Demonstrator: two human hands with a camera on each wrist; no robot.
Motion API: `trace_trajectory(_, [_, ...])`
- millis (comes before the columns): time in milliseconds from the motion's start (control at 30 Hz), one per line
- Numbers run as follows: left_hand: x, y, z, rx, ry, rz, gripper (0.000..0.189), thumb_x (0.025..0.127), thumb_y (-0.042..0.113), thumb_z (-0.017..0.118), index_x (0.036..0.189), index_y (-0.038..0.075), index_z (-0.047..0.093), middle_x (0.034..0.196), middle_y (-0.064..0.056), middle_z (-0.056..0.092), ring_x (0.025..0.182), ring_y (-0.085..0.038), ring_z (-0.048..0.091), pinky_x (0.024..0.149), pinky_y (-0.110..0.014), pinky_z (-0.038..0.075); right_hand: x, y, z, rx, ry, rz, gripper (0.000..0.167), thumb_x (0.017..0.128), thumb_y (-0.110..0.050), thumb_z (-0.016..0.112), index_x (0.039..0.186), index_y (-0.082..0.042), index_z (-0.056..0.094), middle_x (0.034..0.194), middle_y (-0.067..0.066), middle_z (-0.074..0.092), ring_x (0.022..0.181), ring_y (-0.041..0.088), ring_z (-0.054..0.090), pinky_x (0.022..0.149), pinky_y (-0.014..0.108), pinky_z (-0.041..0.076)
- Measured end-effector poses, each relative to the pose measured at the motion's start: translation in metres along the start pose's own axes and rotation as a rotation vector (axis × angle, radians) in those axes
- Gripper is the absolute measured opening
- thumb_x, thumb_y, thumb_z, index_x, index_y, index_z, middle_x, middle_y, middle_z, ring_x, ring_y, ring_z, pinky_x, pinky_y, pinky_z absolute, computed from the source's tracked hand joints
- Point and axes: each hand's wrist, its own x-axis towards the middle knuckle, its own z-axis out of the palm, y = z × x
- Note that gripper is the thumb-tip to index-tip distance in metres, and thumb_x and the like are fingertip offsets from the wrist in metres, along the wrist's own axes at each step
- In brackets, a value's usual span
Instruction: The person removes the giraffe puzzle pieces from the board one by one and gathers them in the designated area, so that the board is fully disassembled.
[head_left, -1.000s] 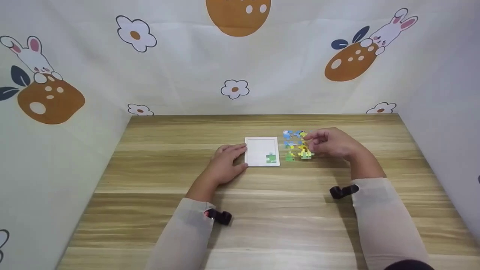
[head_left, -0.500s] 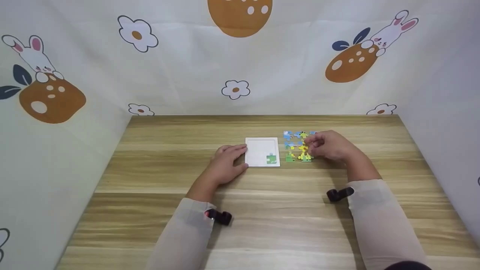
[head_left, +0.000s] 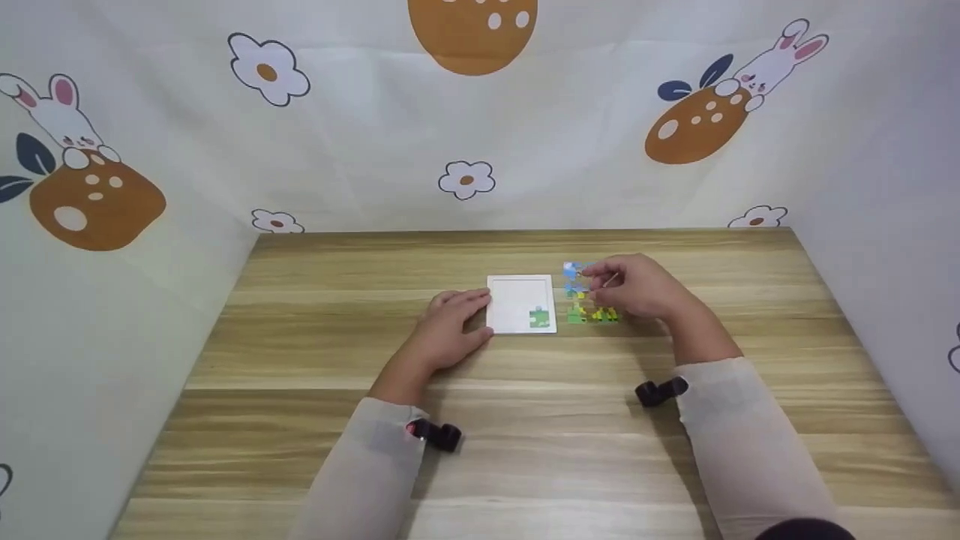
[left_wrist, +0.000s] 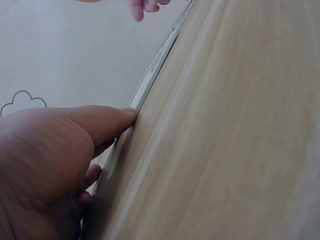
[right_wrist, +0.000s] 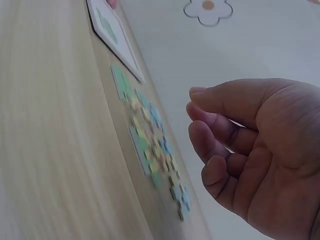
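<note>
A square white puzzle tray (head_left: pixel 511 300) lies flat mid-table, with one green jigsaw piece (head_left: pixel 539 319) in its lower right corner. My left hand (head_left: pixel 451 324) rests at the tray's left side, fingertips along its edge and thumb near the front corner. In the left wrist view the thumb (left_wrist: pixel 112 122) touches the tray's side. My right hand (head_left: pixel 637 289) hovers over the loose jigsaw pieces (head_left: pixel 577 309), hiding some of them. Its fingers are loosely bent. In the right wrist view the thumb and index fingertips are close together, with no piece visible between them.
Several blue, yellow and green pieces (right_wrist: pixel 150 145) lie close together on the wooden table (head_left: pixel 540 420), just right of the tray. A pale cloth (head_left: pixel 360 142) printed with rabbits and flowers walls off the back and both sides. Each sleeve carries a small black camera (head_left: pixel 661 391).
My right hand has drifted left over the loose pieces, now covering more of the upper ones. My left hand and the tray have stayed put.
</note>
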Motion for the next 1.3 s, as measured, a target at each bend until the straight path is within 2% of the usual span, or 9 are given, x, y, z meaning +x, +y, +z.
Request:
trace_trajectory(133, [0.0,-0.001,0.0,0.01,0.0,-0.006,0.061,0.104,0.043,0.068,0.161,0.027,0.051,0.171,0.012,0.043,0.162,-0.029,0.028,0.133,-0.059,0.021,0.005,-0.017,0.012,0.005,-0.031,-0.038,0.041,0.096,-0.016,0.078,0.137,-0.008,0.071,0.116,0.008,0.073,0.098,0.021,0.066,0.076,0.025,0.056])
trace_trajectory(433, [0.001,-0.002,-0.001,0.009,-0.012,-0.011,0.061,0.104,0.043,0.068,0.161,0.028,0.05,0.171,0.013,0.042,0.162,-0.029,0.028,0.132,-0.06,0.021,0.016,-0.038,0.036,0.009,-0.063,-0.081,0.044,0.095,-0.02,0.079,0.137,-0.009,0.072,0.115,0.004,0.071,0.095,0.021,0.064,0.068,0.027,0.055])
trace_trajectory(533, [0.0,-0.002,-0.001,0.006,-0.01,-0.009,0.061,0.104,0.043,0.068,0.161,0.028,0.05,0.171,0.013,0.043,0.162,-0.029,0.028,0.132,-0.061,0.022,0.017,-0.038,0.041,-0.004,-0.063,-0.096,0.045,0.093,-0.02,0.081,0.136,-0.01,0.073,0.115,0.005,0.072,0.097,0.022,0.064,0.073,0.028,0.055])
trace_trajectory(667, [0.0,-0.001,-0.001,0.006,-0.001,0.002,0.061,0.104,0.042,0.068,0.161,0.027,0.051,0.171,0.012,0.043,0.162,-0.03,0.029,0.131,-0.062,0.022,0.018,-0.035,0.048,-0.045,-0.07,-0.129,0.044,0.092,-0.02,0.083,0.134,-0.009,0.073,0.116,0.006,0.073,0.102,0.019,0.068,0.088,0.03,0.056])
trace_trajectory(767, [0.0,-0.001,0.0,0.006,-0.002,0.008,0.061,0.104,0.041,0.069,0.161,0.026,0.051,0.171,0.012,0.043,0.162,-0.03,0.029,0.131,-0.061,0.022,0.017,-0.033,0.052,-0.074,-0.079,-0.146,0.044,0.09,-0.018,0.085,0.131,-0.007,0.075,0.115,0.007,0.075,0.101,0.018,0.068,0.094,0.034,0.056])
trace_trajectory(1033, [0.001,-0.001,0.0,0.002,-0.006,0.01,0.061,0.104,0.042,0.068,0.161,0.027,0.051,0.171,0.012,0.043,0.162,-0.03,0.029,0.132,-0.06,0.02,0.018,-0.031,0.058,-0.133,-0.09,-0.121,0.045,0.085,-0.018,0.09,0.127,-0.008,0.077,0.116,0.008,0.078,0.106,0.021,0.069,0.1,0.043,0.058])
trace_trajectory(1300, [0.0,0.0,0.0,-0.001,0.0,0.006,0.061,0.104,0.042,0.068,0.161,0.028,0.051,0.171,0.011,0.044,0.162,-0.03,0.028,0.132,-0.06,0.021,0.019,-0.033,0.062,-0.184,-0.117,-0.108,0.042,0.084,-0.019,0.09,0.123,-0.007,0.079,0.103,0.005,0.074,0.095,0.017,0.062,0.09,0.036,0.055])
